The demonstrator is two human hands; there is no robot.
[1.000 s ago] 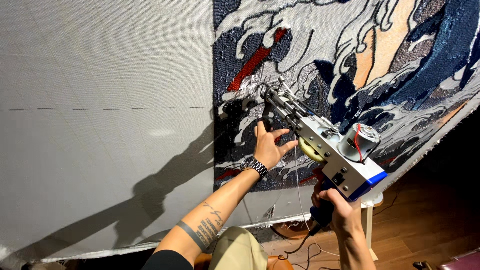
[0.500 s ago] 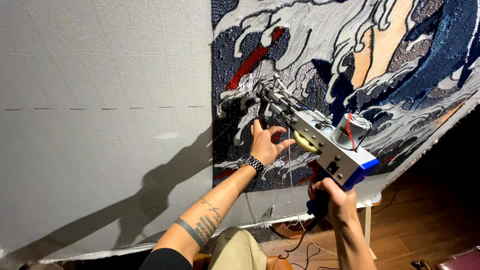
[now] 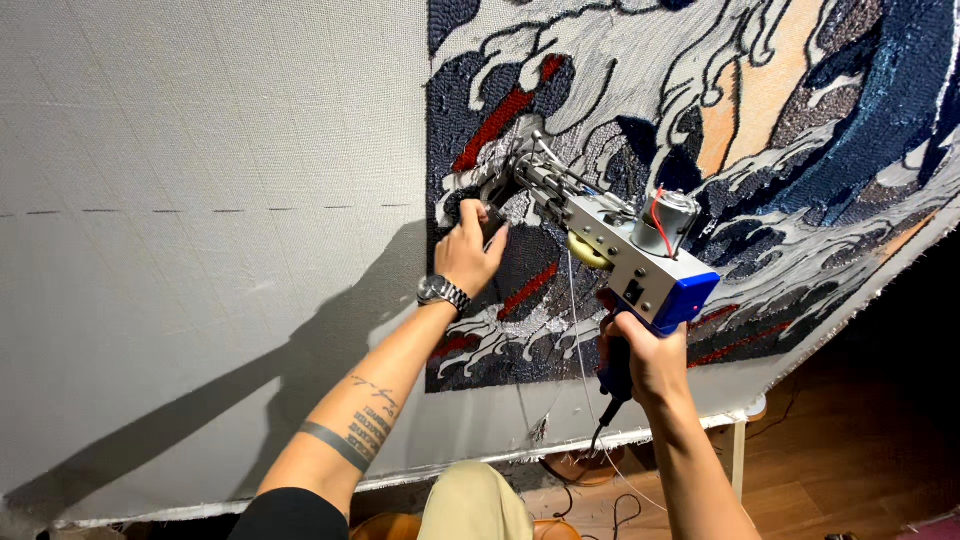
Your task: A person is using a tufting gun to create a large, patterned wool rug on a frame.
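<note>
Bare grey backing cloth [image 3: 200,200] is seen across the left half, stretched upright, with a dashed line run level across it; arm and tool shadows are cast on it. The left hand [image 3: 470,255], wristwatch [image 3: 443,292] at the wrist, is closed on the front grip of the tufting gun [image 3: 610,245], close against the cloth. The gun is held at the left edge of the tufted wave panel [image 3: 760,130], nose pressed into the dark blue pile. Its long axis is tilted: nose up-left and far, blue rear end down-right and near. A small motor with red wire is mounted on top. The right hand [image 3: 645,360] is wrapped around the blue rear handle below the body. A thin yarn strand hangs between the hands. The cloth's lower hem runs just below the hands, rising to the right. Open wooden floor [image 3: 850,450] is seen at lower right, with cables lying under the hem.
</note>
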